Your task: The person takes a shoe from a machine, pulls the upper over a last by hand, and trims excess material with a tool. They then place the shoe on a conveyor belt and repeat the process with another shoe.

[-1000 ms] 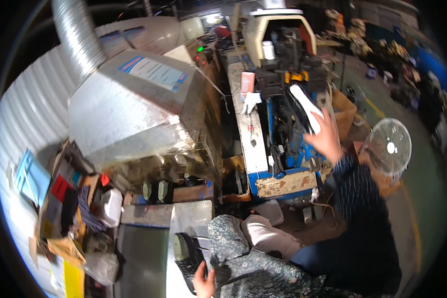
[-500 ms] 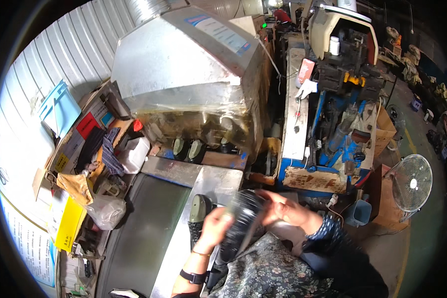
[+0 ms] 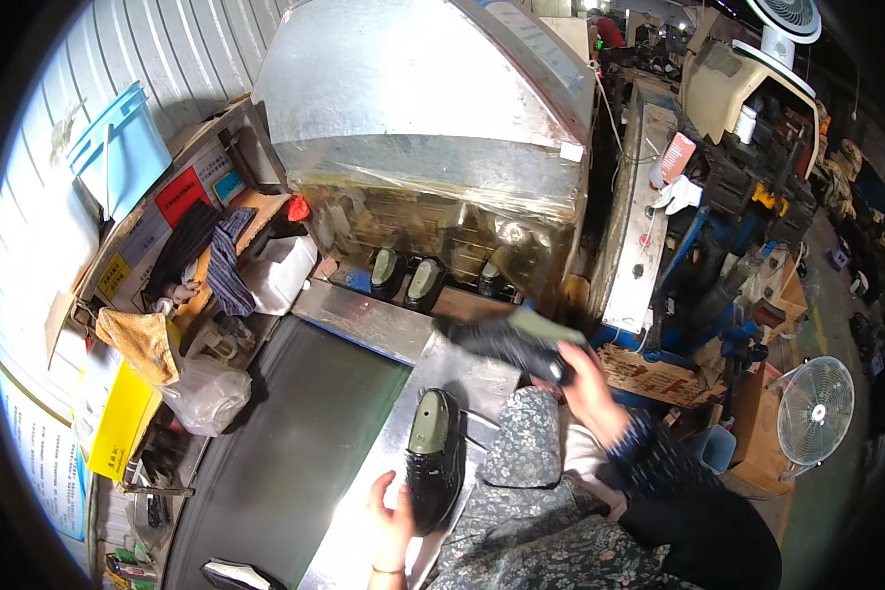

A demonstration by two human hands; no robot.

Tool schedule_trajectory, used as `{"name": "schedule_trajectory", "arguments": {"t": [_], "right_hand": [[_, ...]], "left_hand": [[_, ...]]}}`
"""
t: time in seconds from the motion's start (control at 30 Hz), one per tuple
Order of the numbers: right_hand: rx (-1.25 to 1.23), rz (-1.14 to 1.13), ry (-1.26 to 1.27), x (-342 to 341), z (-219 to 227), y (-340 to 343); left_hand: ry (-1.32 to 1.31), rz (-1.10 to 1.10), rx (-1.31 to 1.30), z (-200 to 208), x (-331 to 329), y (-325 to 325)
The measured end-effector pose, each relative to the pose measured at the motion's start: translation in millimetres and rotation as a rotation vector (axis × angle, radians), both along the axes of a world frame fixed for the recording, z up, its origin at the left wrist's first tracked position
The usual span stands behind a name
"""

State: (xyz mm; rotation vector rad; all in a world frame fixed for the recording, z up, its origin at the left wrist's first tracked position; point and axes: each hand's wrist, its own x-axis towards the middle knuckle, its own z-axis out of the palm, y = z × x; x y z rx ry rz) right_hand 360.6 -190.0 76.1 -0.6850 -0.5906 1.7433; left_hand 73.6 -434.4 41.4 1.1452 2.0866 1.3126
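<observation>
Galvanised sheet-metal hood (image 3: 433,98) fills the top centre; its opening at the bottom is covered with clear plastic, and three lasted shoes (image 3: 408,280) are seen in a row just inside it. Dark conveyor belt (image 3: 275,462) runs from the hood mouth toward the lower left, with a steel side plate (image 3: 433,369) alongside it on the right. Blue machine frame (image 3: 698,256) stands right of the hood, and a floor fan (image 3: 814,410) is seen at far right. Cluttered shelf (image 3: 157,256) with cloths and a yellow box is at left.

Changes over the last second: the view has been swung from the machine back to the belt. A black shoe that was held in both hands half a second ago is now carried by the right hand alone. A second shoe is now steadied by the left hand. So one shoe looks set down, one is in transit.

Right hand (image 3: 590,379): closed around the heel end of a black shoe (image 3: 506,339), held in the air above the steel plate, toe pointed toward the hood mouth; a grey-green last is visible in it.

Left hand (image 3: 391,521): fingers loosely spread, resting against the heel of a black dress shoe (image 3: 435,457) with a grey last, standing on the steel plate beside the belt. It is touched, not gripped.
</observation>
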Motion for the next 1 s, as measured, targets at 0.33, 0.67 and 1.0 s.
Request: {"name": "schedule_trajectory", "arguments": {"t": [0.33, 0.67, 1.0], "right_hand": [[0.978, 0.485, -0.686, -154.0, -50.0, 4.7], [0.278, 0.355, -0.222, -23.7, 18.1, -141.7], [0.586, -0.402, -1.138, 273.9, 127.4, -79.4]], "left_hand": [[0.416, -0.257, -0.139, -4.3, 18.6, 74.8], [-0.921, -0.198, 0.217, 51.9, 100.9, 99.8], [-0.115, -0.901, 0.085, 24.5, 121.1, 55.7]]}}
